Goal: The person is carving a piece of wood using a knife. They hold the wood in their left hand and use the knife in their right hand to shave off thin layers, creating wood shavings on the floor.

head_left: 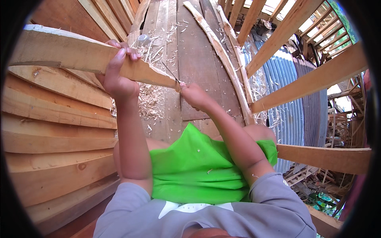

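A long wooden board (85,51) runs from the upper left toward the middle and narrows to a tip at its right end. My left hand (119,73) is closed around it, thumb on the near face and fingers over the top edge. At the tapered end, my right hand (194,96) is closed on the handle of a knife (171,72); its thin dark blade points up and left, beside the board's tip. The handle is hidden in my fist. Pale wood shavings (150,101) lie heaped on the floor below the board.
Wooden plank siding (59,141) stands close on my left. To the right are slanted wooden rails (313,87) with corrugated metal sheets (283,103) beyond. Two long peeled poles (222,53) lie on the plank floor (198,67). A small clear container (143,39) sits among shavings.
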Demonstrator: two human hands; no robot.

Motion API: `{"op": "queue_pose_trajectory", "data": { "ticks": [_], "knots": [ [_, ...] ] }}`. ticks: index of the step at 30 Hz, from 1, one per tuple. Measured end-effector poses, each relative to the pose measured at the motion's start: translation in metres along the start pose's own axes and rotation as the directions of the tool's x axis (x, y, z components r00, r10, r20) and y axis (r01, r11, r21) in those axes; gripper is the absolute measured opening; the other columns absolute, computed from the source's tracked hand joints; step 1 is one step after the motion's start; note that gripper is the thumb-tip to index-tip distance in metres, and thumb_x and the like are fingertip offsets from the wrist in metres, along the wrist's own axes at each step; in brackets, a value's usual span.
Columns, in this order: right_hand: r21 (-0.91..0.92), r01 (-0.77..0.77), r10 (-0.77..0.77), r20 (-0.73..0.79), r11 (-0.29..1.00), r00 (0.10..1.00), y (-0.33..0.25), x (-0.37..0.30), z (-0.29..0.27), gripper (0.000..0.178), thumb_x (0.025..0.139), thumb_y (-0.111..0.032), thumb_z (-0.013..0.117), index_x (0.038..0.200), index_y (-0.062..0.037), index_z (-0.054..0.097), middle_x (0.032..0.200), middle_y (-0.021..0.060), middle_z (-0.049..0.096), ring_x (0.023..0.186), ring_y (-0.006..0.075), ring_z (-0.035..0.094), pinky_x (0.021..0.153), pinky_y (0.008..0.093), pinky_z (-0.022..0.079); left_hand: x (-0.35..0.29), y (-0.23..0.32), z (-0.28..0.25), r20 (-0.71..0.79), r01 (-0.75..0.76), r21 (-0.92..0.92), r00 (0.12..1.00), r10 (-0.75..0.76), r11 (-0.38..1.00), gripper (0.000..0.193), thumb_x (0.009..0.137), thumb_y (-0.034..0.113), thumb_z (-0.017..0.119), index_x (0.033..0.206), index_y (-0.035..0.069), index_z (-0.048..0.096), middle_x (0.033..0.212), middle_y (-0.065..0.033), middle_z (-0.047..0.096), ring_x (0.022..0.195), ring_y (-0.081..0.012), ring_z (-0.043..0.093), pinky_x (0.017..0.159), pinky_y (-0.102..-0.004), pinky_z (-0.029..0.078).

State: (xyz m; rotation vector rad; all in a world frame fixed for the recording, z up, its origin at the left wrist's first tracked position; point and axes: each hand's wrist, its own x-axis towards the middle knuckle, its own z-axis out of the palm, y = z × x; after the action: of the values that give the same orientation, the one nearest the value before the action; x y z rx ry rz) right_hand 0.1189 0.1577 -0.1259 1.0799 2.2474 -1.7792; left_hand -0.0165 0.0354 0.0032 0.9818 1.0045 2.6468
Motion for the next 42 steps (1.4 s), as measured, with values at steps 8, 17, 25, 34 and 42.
{"op": "queue_pose_trajectory", "data": {
  "ticks": [8, 17, 25, 34, 42],
  "knots": [
    [0.083, -0.167, 0.171, -0.043, 0.983, 0.984, 0.034, 0.015, 0.0, 0.053, 0.103, -0.042, 0.034, 0.071, -0.0017, 0.047, 0.054, 0.002, 0.042, 0.041, 0.0175, 0.043, 0.04, 0.0375, 0.037, -0.005, -0.002, 0.008, -0.033, 0.009, 0.031, 0.999, -0.008, 0.999, 0.02, 0.08, 0.005, 0.059, 0.098, 0.0, 0.054, 0.077, -0.0116, 0.054, 0.068, -0.0201, 0.055, 0.068, -0.035, 0.048],
    [-0.005, -0.082, 0.081, -0.028, 0.997, 0.996, 0.026, 0.017, -0.003, 0.052, 0.102, -0.04, 0.034, 0.069, -0.001, 0.046, 0.055, 0.0039, 0.043, 0.043, 0.0188, 0.045, 0.041, 0.0391, 0.039, -0.005, -0.001, 0.008, -0.007, 0.017, 0.009, 1.0, -0.017, 1.0, 0.02, 0.079, 0.005, 0.059, 0.098, 0.0, 0.054, 0.076, -0.0117, 0.054, 0.067, -0.0203, 0.055, 0.068, -0.0347, 0.048],
    [-0.115, -0.064, 0.064, -0.001, 0.991, 0.998, -0.019, -0.01, 0.0, 0.052, 0.101, -0.037, 0.034, 0.11, 0.0062, 0.061, 0.08, 0.0216, 0.065, 0.065, 0.0278, 0.063, 0.057, 0.0418, 0.048, -0.004, 0.001, 0.001, -0.012, -0.004, 0.022, 1.0, 0.005, 1.0, 0.022, 0.078, 0.004, 0.06, 0.098, -0.001, 0.054, 0.076, -0.0125, 0.054, 0.067, -0.0202, 0.054, 0.068, -0.0347, 0.048],
    [-0.094, -0.241, 0.244, 0.021, 0.966, 0.97, 0.028, 0.014, -0.01, 0.048, 0.101, -0.038, 0.032, 0.102, 0.0036, 0.056, 0.067, 0.0084, 0.05, 0.05, 0.0178, 0.047, 0.045, 0.0379, 0.039, -0.005, 0.002, 0.002, 0.109, 0.06, 0.05, 0.992, -0.065, 0.997, 0.022, 0.081, 0.01, 0.056, 0.101, 0.003, 0.05, 0.081, -0.0101, 0.052, 0.074, -0.0198, 0.051, 0.074, -0.0353, 0.044],
    [-0.083, -0.234, 0.241, 0.087, 0.969, 0.967, 0.013, 0.005, -0.013, 0.043, 0.101, -0.037, 0.033, 0.101, 0.0017, 0.052, 0.066, 0.0059, 0.047, 0.048, 0.0154, 0.042, 0.043, 0.0373, 0.035, -0.005, 0.002, -0.002, 0.23, 0.084, -0.017, 0.97, -0.078, 0.996, 0.021, 0.083, 0.009, 0.055, 0.102, 0.002, 0.049, 0.083, -0.011, 0.052, 0.074, -0.0198, 0.051, 0.074, -0.0356, 0.043]
  ]
}}
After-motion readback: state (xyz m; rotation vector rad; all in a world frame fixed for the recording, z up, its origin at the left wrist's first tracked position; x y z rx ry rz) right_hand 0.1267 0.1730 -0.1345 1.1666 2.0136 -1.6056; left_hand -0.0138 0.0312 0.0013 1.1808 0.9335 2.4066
